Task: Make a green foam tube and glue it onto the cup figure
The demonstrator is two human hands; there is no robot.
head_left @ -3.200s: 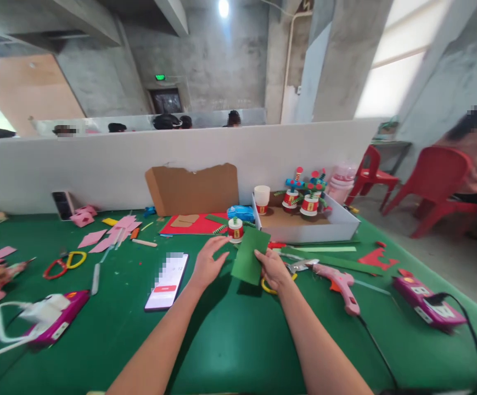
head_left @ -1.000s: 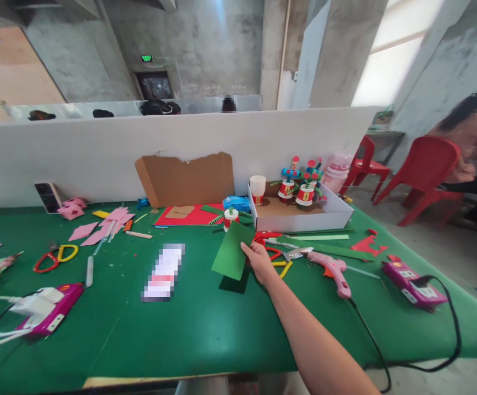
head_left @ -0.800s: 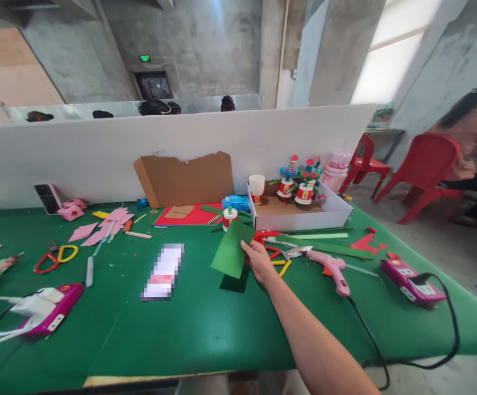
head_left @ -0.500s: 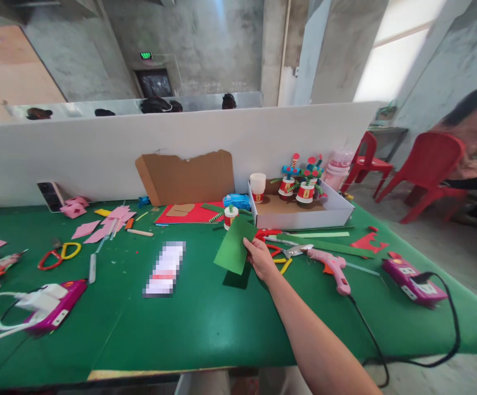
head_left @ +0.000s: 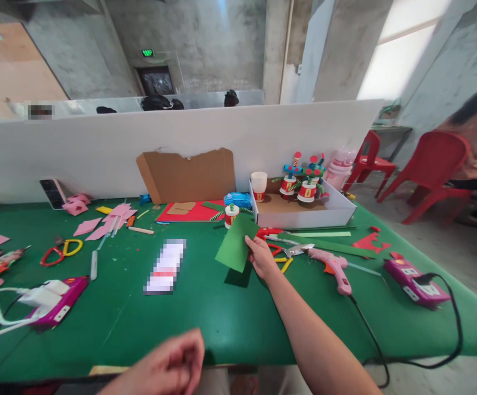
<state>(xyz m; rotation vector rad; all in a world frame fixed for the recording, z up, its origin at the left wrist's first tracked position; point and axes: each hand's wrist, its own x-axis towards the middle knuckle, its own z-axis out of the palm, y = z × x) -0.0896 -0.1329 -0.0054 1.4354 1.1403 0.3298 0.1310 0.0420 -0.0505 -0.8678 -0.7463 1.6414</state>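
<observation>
My right hand (head_left: pixel 259 253) pinches a small green sheet of paper (head_left: pixel 236 244) by its right edge, tilted above the table so that it casts a shadow. A red-and-white paper-cup figure (head_left: pixel 230 215) with green folded-paper arms stands just behind the sheet, partly covered by it. Scissors (head_left: pixel 298 250) with red-and-yellow handles lie right of that hand, beside a pink glue gun (head_left: pixel 332 267). My left hand (head_left: pixel 176 359) is over the front table edge, slightly blurred, its fingers curled in with nothing visible in them.
A white box (head_left: pixel 304 219) at the back right holds cup figures and stacked cups. Green paper strips (head_left: pixel 337 245) lie before it. Pink paper pieces (head_left: pixel 117 219), more scissors (head_left: pixel 62 252) and a power strip (head_left: pixel 63 307) lie leftward. A second power strip (head_left: pixel 415 282) sits right, its cable hanging over the edge.
My left hand has come into view at the bottom. My right hand holds the green paper in nearly the same place.
</observation>
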